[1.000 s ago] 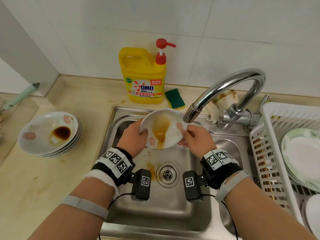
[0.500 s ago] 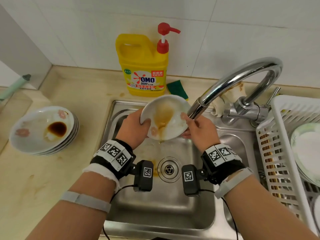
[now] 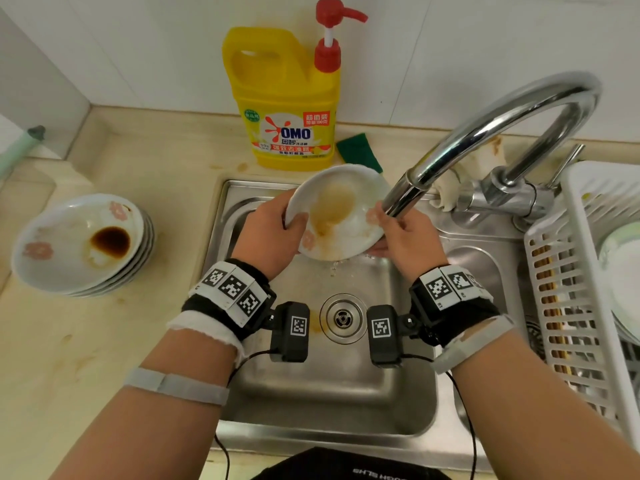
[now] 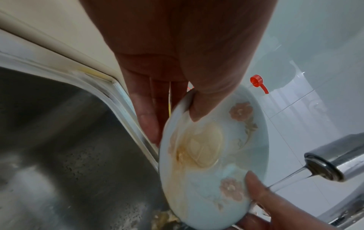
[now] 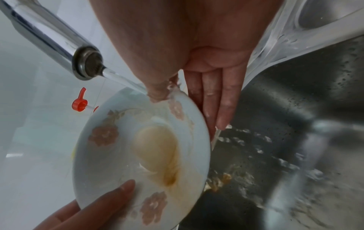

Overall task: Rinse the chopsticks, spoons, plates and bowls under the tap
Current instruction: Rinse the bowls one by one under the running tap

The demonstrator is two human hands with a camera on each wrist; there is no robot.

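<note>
The left hand (image 3: 268, 237) grips the left rim of a shallow white plate (image 3: 337, 213), thumb hooked over the inner face and fingers behind; the right hand (image 3: 405, 244) pinches the opposite rim, thumb on top under the running water and fingers flat against the underside. The plate sits at the centre of the head view, tilted toward the camera above the steel sink (image 3: 242, 209), and a pale brown, watery sauce stain pools in its well and runs to the lower edge; pink flower prints ring its glossy glazed rim. The curved chrome tap (image 3: 485, 133) arcs in from the right, its spout just beside the plate's right rim, a thin clear stream (image 5: 122, 80) striking the thumb and rim. Brownish drops spatter the brushed sink floor near the round drain (image 3: 343, 318). At the left of the frame a stack of matching plates (image 3: 79, 244) rests on the beige counter (image 3: 69, 341), the top one holding a dark sauce puddle. Top centre stands a yellow plastic detergent jug (image 3: 282, 98) with a red pump, a green sponge (image 3: 358, 150) just beside it. At the right edge a white slatted plastic rack (image 3: 554, 271) holds clean pale plates and what look like chopsticks.
</note>
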